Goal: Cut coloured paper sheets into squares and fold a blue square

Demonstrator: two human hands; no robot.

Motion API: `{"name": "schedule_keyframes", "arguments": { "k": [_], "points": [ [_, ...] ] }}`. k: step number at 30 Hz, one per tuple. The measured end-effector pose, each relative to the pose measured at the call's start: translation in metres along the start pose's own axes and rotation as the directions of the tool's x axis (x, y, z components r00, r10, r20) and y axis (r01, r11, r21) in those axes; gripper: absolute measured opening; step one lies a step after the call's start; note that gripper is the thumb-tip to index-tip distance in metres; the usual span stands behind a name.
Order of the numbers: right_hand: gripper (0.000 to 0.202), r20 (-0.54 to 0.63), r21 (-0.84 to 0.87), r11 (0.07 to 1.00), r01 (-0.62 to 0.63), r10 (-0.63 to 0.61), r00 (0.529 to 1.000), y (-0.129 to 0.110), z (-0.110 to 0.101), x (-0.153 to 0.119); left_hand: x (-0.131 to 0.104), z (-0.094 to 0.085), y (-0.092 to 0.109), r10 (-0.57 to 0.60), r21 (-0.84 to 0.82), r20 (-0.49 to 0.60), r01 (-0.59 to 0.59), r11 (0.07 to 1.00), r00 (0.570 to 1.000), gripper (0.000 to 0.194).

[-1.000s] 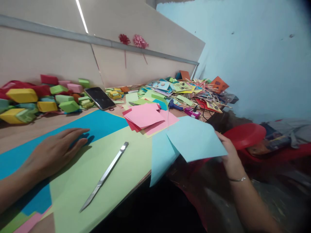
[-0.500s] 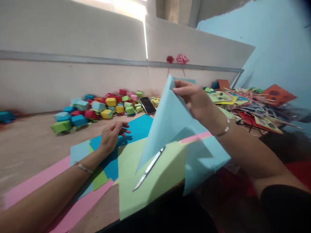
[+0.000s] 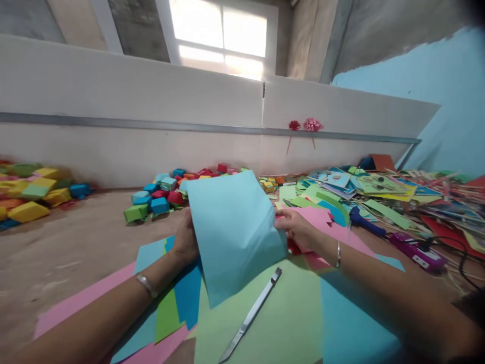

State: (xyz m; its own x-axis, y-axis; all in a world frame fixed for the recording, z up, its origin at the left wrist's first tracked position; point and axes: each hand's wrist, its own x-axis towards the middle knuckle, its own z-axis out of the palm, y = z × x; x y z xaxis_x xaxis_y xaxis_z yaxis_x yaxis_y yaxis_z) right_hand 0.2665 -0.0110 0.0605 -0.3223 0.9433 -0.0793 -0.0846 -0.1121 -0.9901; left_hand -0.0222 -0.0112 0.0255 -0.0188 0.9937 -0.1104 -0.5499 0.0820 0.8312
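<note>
Paper (image 3: 233,232), 1 light-blue sheet, is positioned partly above the light-green sheet (image 3: 295,308) on the counter (image 3: 109,227), with the right hand (image 3: 297,230) at its 3 o'clock edge, fingers pinching that edge. The left hand (image 3: 186,240) is located at the 9 o'clock edge; its fingers are hidden behind the paper, so their spread cannot be told. A silver knife (image 3: 252,316) lies on the light-green sheet at 6 o'clock from the paper, and a blue glue gun (image 3: 366,221) lies at 3 o'clock.
</note>
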Motion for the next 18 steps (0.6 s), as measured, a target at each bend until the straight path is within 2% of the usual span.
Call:
{"name": "schedule_keyframes", "arguments": {
  "k": [3, 5, 7, 10, 12, 14, 15, 17, 18],
  "points": [
    [0.076, -0.095, -0.094, 0.994, -0.049, 0.041, 0.995, 0.008, -0.007, -0.006, -0.006, 0.008, 0.003, -0.027, 0.032, -0.093, 0.03, 0.999, 0.995, 0.043],
    [0.087, -0.09, -0.152, 0.988, -0.006, -0.008, 0.996, 0.009, -0.011, -0.005, -0.009, 0.013, 0.003, -0.06, 0.09, -0.145, 0.073, 0.993, 0.988, 0.031],
    [0.073, -0.023, -0.176, 0.982, 0.073, -0.078, 0.997, 0.011, -0.016, -0.002, -0.012, 0.017, 0.002, -0.082, 0.157, -0.198, 0.115, 0.981, 0.977, 0.02],
    [0.041, 0.079, -0.112, 0.971, 0.213, -0.205, 0.975, 0.015, -0.022, 0.001, -0.014, 0.022, 0.001, -0.113, 0.211, -0.251, 0.169, 0.963, 0.961, 0.026],
    [0.045, 0.159, -0.067, 0.94, 0.335, -0.321, 0.933, 0.014, -0.025, 0.002, -0.014, 0.023, 0.003, -0.161, 0.209, -0.279, 0.224, 0.952, 0.947, 0.022],
    [0.059, 0.246, -0.092, 0.878, 0.469, -0.437, 0.865, 0.01, -0.03, 0.003, -0.012, 0.022, 0.007, -0.21, 0.195, -0.32, 0.281, 0.94, 0.924, 0.021],
    [0.063, 0.27, -0.157, 0.835, 0.528, -0.478, 0.836, 0.006, -0.034, 0.004, -0.011, 0.022, 0.009, -0.219, 0.189, -0.342, 0.295, 0.936, 0.914, 0.022],
    [0.062, 0.26, -0.404, 0.696, 0.593, -0.535, 0.804, -0.008, -0.046, 0.004, -0.007, 0.02, 0.012, -0.208, 0.189, -0.38, 0.296, 0.936, 0.901, 0.027],
    [0.056, 0.259, -0.556, 0.602, 0.573, -0.53, 0.808, -0.017, -0.054, 0.003, -0.005, 0.02, 0.012, -0.196, 0.19, -0.395, 0.289, 0.938, 0.897, 0.03]
  ]
}}
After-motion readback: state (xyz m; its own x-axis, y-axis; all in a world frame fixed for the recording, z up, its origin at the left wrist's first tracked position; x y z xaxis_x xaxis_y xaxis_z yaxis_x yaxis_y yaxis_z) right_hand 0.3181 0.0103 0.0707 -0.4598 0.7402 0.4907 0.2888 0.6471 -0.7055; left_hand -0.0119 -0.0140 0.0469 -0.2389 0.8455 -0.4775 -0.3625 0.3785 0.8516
